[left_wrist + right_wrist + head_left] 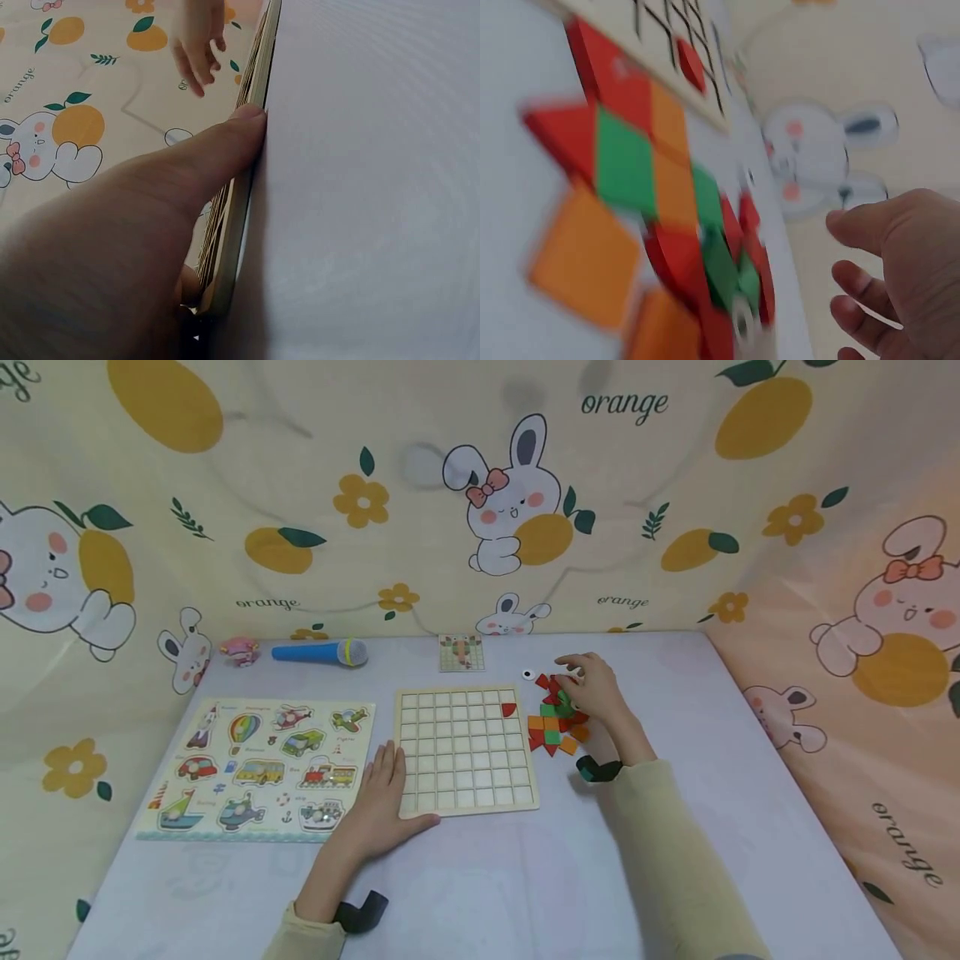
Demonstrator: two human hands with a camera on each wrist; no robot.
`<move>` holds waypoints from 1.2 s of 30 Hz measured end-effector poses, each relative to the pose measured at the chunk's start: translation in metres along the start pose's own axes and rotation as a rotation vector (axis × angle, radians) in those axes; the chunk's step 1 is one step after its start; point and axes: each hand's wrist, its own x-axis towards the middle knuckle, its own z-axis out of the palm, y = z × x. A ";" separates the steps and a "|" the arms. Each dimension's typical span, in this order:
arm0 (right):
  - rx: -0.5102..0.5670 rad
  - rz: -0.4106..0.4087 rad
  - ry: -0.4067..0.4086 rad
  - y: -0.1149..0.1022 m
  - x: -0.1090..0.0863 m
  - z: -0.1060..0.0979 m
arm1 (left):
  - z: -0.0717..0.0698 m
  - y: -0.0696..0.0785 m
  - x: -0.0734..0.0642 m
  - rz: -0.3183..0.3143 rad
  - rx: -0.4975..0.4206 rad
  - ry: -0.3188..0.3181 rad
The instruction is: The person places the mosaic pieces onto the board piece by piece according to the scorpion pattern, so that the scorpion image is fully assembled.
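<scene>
A pale wooden grid board (457,757) lies in the middle of the table. One red piece with a curved edge (509,710) sits in a cell near its top right corner. My left hand (377,814) rests at the board's lower left corner, fingers straight along the left side, thumb on the front edge; the left wrist view shows that thumb (217,154) touching the rim. My right hand (596,693) hovers over a pile of red, green and orange pieces (552,724) right of the board. Its fingers are loosely bent and apart, with nothing visible between them in the right wrist view.
Left of the board lies a vehicle picture puzzle (277,743). Behind are a patterned card (461,653), a blue toy microphone (318,652) and a small pink toy (240,651). A white round piece with a black dot (528,674) lies by the pile.
</scene>
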 end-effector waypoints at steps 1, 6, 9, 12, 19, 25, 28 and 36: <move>-0.003 0.024 -0.013 0.006 0.000 -0.005 | 0.000 0.000 0.000 0.001 -0.002 -0.002; -0.021 0.096 -0.124 0.033 0.000 -0.019 | 0.002 -0.001 0.001 0.004 0.008 -0.003; -0.009 0.125 -0.175 0.044 0.000 -0.020 | 0.002 -0.001 0.001 0.001 0.015 0.000; 0.001 0.137 -0.185 0.050 0.001 -0.017 | 0.002 -0.001 0.000 -0.002 0.016 -0.001; -0.067 0.126 -0.155 0.052 0.007 -0.007 | 0.003 -0.003 0.001 0.000 0.028 -0.004; -0.070 0.141 -0.149 0.050 0.010 -0.003 | 0.003 -0.003 0.002 0.006 0.026 0.001; -0.060 0.132 -0.153 0.050 0.011 -0.002 | 0.002 -0.002 0.001 0.006 0.021 0.001; -0.056 0.082 -0.111 0.047 0.007 -0.002 | 0.003 -0.002 0.001 0.003 0.013 0.010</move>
